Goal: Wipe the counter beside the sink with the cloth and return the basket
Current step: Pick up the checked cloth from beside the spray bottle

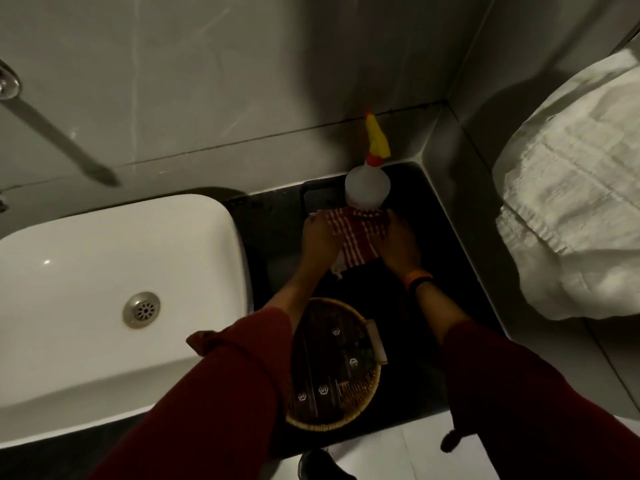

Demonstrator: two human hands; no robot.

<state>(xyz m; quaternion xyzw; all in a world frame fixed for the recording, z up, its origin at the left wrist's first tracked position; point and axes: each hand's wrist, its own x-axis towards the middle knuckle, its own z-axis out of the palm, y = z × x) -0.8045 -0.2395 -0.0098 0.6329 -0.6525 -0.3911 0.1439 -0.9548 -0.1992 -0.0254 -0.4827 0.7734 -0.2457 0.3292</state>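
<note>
A red-and-white striped cloth (356,233) lies on the dark counter (443,237) to the right of the white sink (104,271). My left hand (320,239) presses on the cloth's left side and my right hand (400,242) on its right side. Both hands grip its edges. A round woven basket (334,365) with dark packets in it sits on the counter's near part, between my forearms. Both arms wear dark red sleeves.
A white spray bottle (367,187) with a yellow trigger stands right behind the cloth, near the back wall. A white towel (571,202) hangs at the right. A metal faucet (59,133) reaches over the sink. A dark shoe (322,465) shows on the floor below.
</note>
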